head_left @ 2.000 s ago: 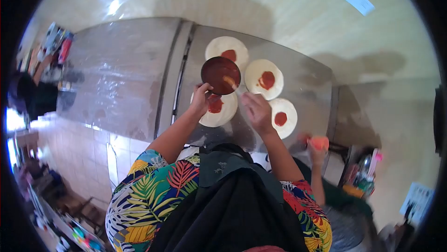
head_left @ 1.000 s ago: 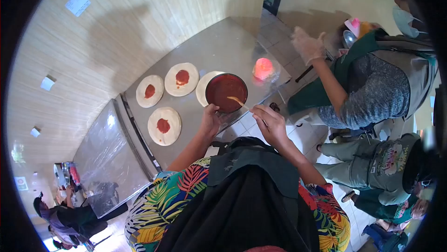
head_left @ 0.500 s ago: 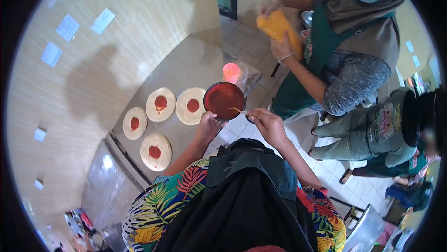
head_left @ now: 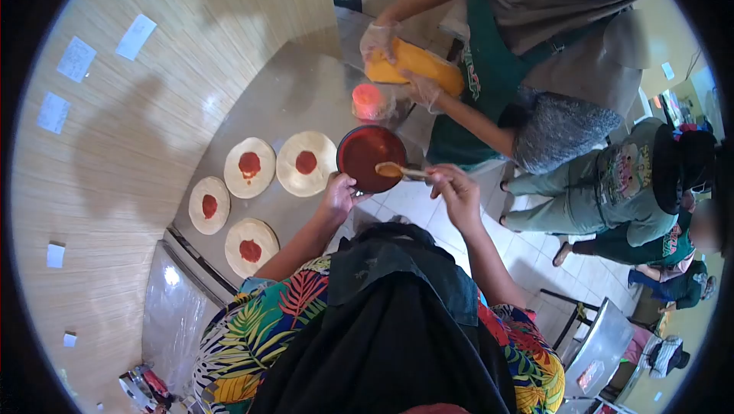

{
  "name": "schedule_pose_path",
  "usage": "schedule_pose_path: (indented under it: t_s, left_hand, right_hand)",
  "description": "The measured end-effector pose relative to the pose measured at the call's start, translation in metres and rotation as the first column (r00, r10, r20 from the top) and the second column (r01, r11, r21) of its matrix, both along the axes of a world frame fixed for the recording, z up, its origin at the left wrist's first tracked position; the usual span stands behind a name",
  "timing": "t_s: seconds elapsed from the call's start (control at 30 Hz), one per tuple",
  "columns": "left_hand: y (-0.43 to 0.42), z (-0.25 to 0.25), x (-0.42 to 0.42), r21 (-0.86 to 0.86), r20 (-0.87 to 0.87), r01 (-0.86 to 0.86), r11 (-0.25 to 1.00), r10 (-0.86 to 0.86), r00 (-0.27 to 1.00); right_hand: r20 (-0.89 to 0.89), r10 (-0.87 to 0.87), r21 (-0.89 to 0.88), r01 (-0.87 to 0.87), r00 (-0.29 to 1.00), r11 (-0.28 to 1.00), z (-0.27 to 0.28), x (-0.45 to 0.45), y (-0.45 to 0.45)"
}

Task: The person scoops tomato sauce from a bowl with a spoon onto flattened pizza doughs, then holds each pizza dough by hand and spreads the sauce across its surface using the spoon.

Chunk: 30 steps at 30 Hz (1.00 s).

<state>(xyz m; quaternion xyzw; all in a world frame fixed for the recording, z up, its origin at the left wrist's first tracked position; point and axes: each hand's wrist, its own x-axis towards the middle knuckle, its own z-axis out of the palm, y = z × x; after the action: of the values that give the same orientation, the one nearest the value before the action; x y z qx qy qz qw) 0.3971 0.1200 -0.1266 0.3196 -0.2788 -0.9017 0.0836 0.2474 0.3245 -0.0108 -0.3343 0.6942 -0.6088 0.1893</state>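
currently, left hand (head_left: 342,196) grips sauce bowl (head_left: 356,155), right hand (head_left: 456,194) spoon (head_left: 391,170).

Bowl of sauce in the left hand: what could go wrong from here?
The left hand holds the bowl at one side, so it might tip and spill sauce. The spoon in the right hand could drip if it swings out past the rim, perhaps onto the floor. The pink item appears close to the bowl, so a careless shift could bump it.
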Motion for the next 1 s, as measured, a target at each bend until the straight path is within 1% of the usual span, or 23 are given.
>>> schedule_pose_path:
  t_s: [0.03, 0.07, 0.13, 0.17, 0.23, 0.3, 0.4, 0.5, 0.53, 0.57, 0.63, 0.7, 0.73, 0.77, 0.83, 0.87, 0.9, 0.97, 1.0]
  left_hand:
    - [0.002, -0.004, 0.003, 0.013, 0.026, -0.003, 1.0, 0.002, 1.0]
    - [0.004, -0.008, 0.005, -0.001, -0.007, 0.039, 0.999, -0.039, 0.999]
    - [0.01, -0.013, 0.007, 0.029, 0.005, 0.059, 0.998, -0.059, 0.998]
    - [0.013, -0.013, 0.004, 0.044, -0.004, 0.066, 0.997, -0.066, 0.998]
    - [0.02, -0.016, 0.0, 0.042, 0.006, 0.138, 0.99, -0.138, 0.99]
    - [0.033, -0.014, -0.009, -0.027, 0.072, 0.217, 0.976, -0.215, 0.974]
    - [0.055, -0.014, -0.026, -0.047, 0.1, 0.37, 0.928, -0.364, 0.926]
    - [0.089, -0.003, -0.049, -0.062, 0.117, 0.467, 0.882, -0.458, 0.881]
    - [0.11, 0.009, -0.05, -0.079, 0.11, 0.494, 0.866, -0.485, 0.868]
    - [0.122, 0.007, -0.057, -0.07, 0.103, 0.521, 0.851, -0.513, 0.852]
    - [0.148, 0.007, -0.075, -0.05, 0.079, 0.59, 0.806, -0.586, 0.806]
    - [0.178, 0.009, -0.094, -0.032, 0.036, 0.627, 0.778, -0.626, 0.779]
    - [0.193, 0.01, -0.1, -0.014, 0.009, 0.646, 0.763, -0.646, 0.763]
    - [0.222, 0.032, -0.106, -0.026, 0.016, 0.658, 0.753, -0.657, 0.753]
    - [0.249, 0.014, -0.123, 0.019, -0.023, 0.686, 0.728, -0.685, 0.728]
    - [0.265, 0.006, -0.131, 0.065, -0.008, 0.682, 0.728, -0.684, 0.73]
    - [0.282, 0.006, -0.139, 0.049, 0.019, 0.696, 0.717, -0.697, 0.717]
    - [0.317, 0.025, -0.154, 0.053, 0.07, 0.661, 0.748, -0.663, 0.745]
    - [0.34, 0.045, -0.163, 0.084, 0.065, 0.668, 0.74, -0.673, 0.737]
  right_hand:
    - [0.114, -0.049, -0.004, 0.05, 0.992, 0.999, -0.004, 0.002, 0.004]
    - [0.186, -0.064, 0.065, 0.053, 0.98, 0.997, -0.01, 0.001, 0.009]
    - [0.297, -0.124, 0.176, 0.073, 0.947, 0.982, -0.023, -0.001, 0.02]
    - [0.344, -0.175, 0.148, 0.131, 0.923, 0.98, -0.028, -0.001, 0.028]
    - [0.426, -0.325, 0.21, 0.257, 0.844, 0.943, -0.027, -0.003, 0.042]
    - [0.413, -0.404, 0.231, 0.335, 0.816, 0.914, -0.023, -0.006, 0.063]
    - [0.37, -0.52, 0.281, 0.44, 0.77, 0.853, -0.02, -0.013, 0.1]
    - [0.316, -0.614, 0.317, 0.53, 0.723, 0.787, -0.014, -0.022, 0.146]
    - [0.278, -0.64, 0.328, 0.556, 0.716, 0.764, 0.001, -0.017, 0.173]
    - [0.234, -0.669, 0.356, 0.578, 0.706, 0.735, 0.003, -0.019, 0.189]
    - [0.208, -0.708, 0.35, 0.624, 0.675, 0.698, 0.008, -0.022, 0.223]
    - [0.109, -0.77, 0.327, 0.709, 0.628, 0.625, 0.014, -0.023, 0.255]
    - [0.092, -0.786, 0.298, 0.737, 0.611, 0.607, 0.015, -0.024, 0.271]
    - [0.101, -0.794, 0.288, 0.746, 0.599, 0.6, 0.034, -0.023, 0.301]
    - [0.052, -0.799, 0.18, 0.781, 0.599, 0.598, 0.035, -0.023, 0.32]
    - [-0.056, -0.796, 0.274, 0.775, 0.603, 0.569, 0.041, -0.023, 0.33]
    - [-0.123, -0.796, 0.314, 0.784, 0.592, 0.535, 0.04, -0.025, 0.345]
    - [-0.112, -0.835, 0.287, 0.822, 0.539, 0.492, 0.041, -0.032, 0.372]
    - [-0.097, -0.831, 0.279, 0.816, 0.548, 0.506, 0.062, -0.039, 0.396]
